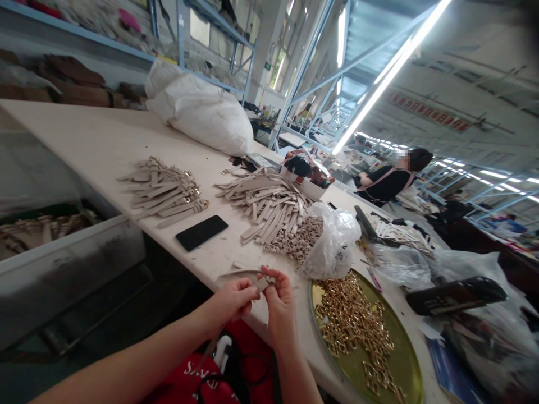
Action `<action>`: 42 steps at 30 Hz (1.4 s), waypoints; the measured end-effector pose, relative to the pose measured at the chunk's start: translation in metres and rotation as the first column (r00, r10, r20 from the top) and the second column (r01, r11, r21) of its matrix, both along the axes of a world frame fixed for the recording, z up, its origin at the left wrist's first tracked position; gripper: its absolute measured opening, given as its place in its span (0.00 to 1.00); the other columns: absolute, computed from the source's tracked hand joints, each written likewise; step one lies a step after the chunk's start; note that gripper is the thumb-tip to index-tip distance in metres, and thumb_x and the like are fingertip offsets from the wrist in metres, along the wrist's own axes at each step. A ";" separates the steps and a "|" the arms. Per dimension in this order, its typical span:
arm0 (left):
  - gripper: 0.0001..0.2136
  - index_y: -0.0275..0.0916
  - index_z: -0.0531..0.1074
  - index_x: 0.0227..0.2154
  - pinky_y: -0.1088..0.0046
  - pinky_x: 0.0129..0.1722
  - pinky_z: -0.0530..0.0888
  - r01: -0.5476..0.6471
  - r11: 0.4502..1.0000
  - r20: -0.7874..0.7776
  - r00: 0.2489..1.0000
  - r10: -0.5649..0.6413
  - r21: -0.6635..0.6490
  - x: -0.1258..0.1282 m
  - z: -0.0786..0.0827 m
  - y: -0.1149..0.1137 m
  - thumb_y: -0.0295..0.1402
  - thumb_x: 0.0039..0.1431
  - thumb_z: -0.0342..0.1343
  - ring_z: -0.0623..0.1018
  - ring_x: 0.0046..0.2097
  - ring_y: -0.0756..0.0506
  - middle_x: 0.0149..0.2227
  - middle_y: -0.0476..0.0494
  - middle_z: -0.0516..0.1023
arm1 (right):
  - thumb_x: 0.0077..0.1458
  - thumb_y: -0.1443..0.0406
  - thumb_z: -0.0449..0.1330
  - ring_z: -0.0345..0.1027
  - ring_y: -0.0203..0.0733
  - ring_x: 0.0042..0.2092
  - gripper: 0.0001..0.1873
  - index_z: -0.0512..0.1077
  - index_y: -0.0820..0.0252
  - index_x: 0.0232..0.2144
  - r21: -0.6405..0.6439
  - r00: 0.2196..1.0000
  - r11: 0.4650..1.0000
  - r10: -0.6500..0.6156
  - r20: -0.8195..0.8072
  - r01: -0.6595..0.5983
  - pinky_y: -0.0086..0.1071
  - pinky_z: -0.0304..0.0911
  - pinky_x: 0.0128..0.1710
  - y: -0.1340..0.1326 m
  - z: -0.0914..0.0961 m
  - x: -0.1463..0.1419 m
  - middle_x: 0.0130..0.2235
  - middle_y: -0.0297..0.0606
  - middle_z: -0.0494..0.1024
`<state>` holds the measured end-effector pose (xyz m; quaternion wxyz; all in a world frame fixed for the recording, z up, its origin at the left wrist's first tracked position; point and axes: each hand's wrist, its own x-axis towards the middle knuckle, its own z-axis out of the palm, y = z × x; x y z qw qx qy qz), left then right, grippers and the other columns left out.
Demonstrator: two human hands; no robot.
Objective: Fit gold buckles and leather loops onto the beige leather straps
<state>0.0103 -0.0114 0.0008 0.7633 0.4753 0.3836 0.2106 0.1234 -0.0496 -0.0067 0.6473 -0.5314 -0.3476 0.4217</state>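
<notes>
Both my hands meet at the table's near edge on one beige strap (257, 279). My left hand (233, 300) pinches the strap's end with closed fingers. My right hand (280, 298) is closed on the same strap from the other side. A round gold tray (406, 359) heaped with gold metal buckles (352, 324) lies just right of my hands. Loose beige straps (269, 205) lie piled beyond them, with a heap of small beige loops (300, 238) spilling from a clear plastic bag (332, 241). A second pile of finished straps (166, 191) lies further left.
A black phone (201, 232) lies between the strap piles. A large white sack (197, 109) sits at the far side of the table. A grey bin (71, 258) with straps stands left, below the table. Another person (389, 179) works further down. Plastic bags and a black tool (457, 294) crowd the right.
</notes>
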 end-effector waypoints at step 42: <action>0.11 0.37 0.64 0.26 0.77 0.28 0.64 0.037 0.882 -0.109 0.994 0.016 0.470 0.018 -0.002 0.005 0.40 0.55 0.44 0.66 0.27 0.50 0.24 0.50 0.67 | 0.50 0.58 0.56 0.67 0.41 0.43 0.14 0.70 0.57 0.38 -0.012 0.957 1.000 0.001 -0.290 -0.005 0.35 0.61 0.45 0.003 -0.017 0.001 0.38 0.37 0.75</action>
